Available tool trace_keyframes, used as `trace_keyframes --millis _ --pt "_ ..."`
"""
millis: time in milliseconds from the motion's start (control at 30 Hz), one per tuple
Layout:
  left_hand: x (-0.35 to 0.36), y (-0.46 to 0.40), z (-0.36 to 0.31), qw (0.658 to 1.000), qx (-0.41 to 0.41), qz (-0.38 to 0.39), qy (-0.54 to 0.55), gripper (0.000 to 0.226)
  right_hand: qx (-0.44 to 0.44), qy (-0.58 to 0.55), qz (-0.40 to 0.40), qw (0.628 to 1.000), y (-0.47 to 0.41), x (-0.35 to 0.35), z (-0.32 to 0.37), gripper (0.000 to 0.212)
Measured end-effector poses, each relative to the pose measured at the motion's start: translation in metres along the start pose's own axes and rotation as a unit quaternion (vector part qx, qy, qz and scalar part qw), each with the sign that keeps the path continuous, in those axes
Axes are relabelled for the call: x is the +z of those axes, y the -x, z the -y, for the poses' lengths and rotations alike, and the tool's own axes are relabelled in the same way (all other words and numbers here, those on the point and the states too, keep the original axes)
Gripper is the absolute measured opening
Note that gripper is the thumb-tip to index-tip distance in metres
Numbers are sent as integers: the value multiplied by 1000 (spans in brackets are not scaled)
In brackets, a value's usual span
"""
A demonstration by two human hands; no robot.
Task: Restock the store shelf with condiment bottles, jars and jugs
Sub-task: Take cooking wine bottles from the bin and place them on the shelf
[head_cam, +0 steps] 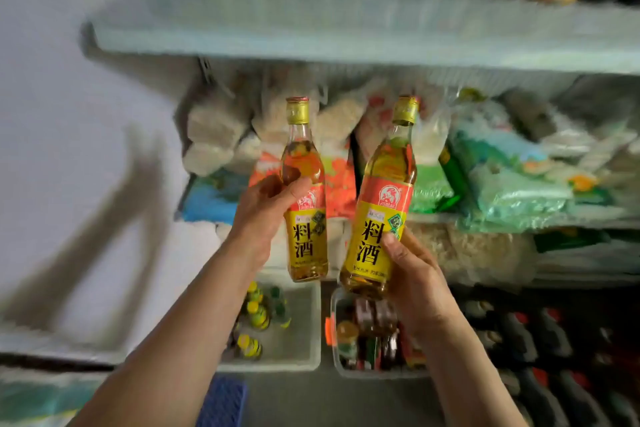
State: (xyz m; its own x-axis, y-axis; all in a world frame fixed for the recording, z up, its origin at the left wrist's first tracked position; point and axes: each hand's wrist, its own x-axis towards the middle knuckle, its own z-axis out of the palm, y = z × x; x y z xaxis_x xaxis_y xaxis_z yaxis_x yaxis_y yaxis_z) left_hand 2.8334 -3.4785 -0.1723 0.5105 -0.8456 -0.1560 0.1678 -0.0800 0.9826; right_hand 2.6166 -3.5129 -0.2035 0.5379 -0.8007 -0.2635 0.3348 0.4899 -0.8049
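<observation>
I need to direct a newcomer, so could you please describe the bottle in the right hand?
Below the pale shelf, two yellow-labelled bottles are held up. The right hand holds the right bottle near its base; it tilts and carries a green badge.

Both bottles [306,191] [379,198]: clear glossy glass, gold foil caps, glossy paper labels. Bins [304,333] below: translucent smooth plastic. Bagged goods [512,184] behind: shiny plastic film. Shelf [346,31]: matt, pale.

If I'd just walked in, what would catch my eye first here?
Two amber bottles with yellow and red labels, held up mid-frame: the left hand grips the left bottle, the right hand holds the right bottle, which tilts slightly. Behind them a shelf carries bagged goods; below sit two bins of small bottles.
</observation>
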Motion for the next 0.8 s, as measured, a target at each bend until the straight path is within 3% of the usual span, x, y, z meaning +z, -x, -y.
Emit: trace_keyframes --millis 167,333,467,600,700,800 --pt "10 15 -133 995 98 -18 7 31 -67 20 79 994 16 59 91 80" --pt "9 20 -215 988 145 -26 35 25 -110 31 132 985 20 100 149 86" --pt "0 2 -254 983 177 -37 22 45 -134 37 167 976 5 118 174 85" --pt "-15 -36 -279 982 185 -37 27 42 -153 60 173 971 -21 137 189 86" --pt "-30 -77 -290 981 187 -31 40 27 -170 73 168 968 -49 155 192 82" --pt "-49 -123 -301 982 185 -7 44 34 -177 79 166 967 -79 176 191 76"
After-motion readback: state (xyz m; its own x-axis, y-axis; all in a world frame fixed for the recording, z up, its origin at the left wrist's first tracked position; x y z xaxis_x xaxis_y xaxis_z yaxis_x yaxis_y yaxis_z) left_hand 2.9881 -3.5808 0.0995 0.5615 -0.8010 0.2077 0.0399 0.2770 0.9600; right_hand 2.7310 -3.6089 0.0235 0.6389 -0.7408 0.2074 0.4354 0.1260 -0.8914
